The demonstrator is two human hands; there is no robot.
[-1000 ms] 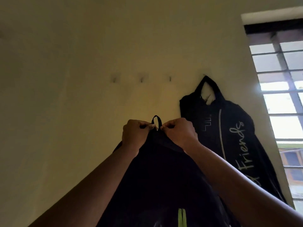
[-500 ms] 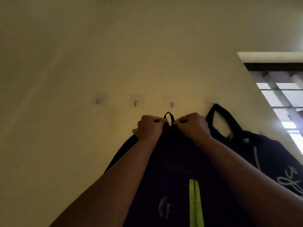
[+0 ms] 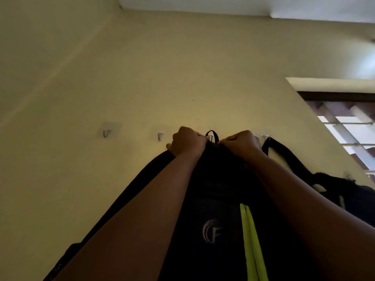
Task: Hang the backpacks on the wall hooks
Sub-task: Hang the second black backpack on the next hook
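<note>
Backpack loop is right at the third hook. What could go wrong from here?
1. The loop is small and the hook sits right behind it; whether it has caught cannot be told. Letting go early with the left hand and right hand would drop the backpack.
2. The hooks look like stick-on pads; the weight may peel one off.
3. The hung bag close on the right may get knocked.

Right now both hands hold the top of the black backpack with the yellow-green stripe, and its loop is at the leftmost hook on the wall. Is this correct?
Not quite. The head view shows the loop at the third hook from the left, not the leftmost hook, which is bare. The rest stands: the left hand and right hand grip the top of the black backpack with the yellow-green stripe.
</note>
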